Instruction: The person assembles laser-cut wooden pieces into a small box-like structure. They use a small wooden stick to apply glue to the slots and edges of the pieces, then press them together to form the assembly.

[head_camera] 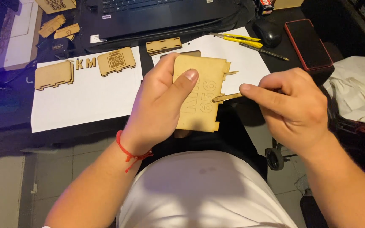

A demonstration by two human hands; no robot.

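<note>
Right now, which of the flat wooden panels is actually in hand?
The tall cut-out panel, gripped by the left hand over the lap. The other panels, like the square-patterned one and the plain one, lie untouched on paper.

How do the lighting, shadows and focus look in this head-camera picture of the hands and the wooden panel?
Head view: light falls unevenly, bright on the white paper sheet and the wooden panel, dim towards the edges; a bluish tint at far left; the left hand and right hand are fairly sharp; the laptop sits dark, its detail lost.
</note>
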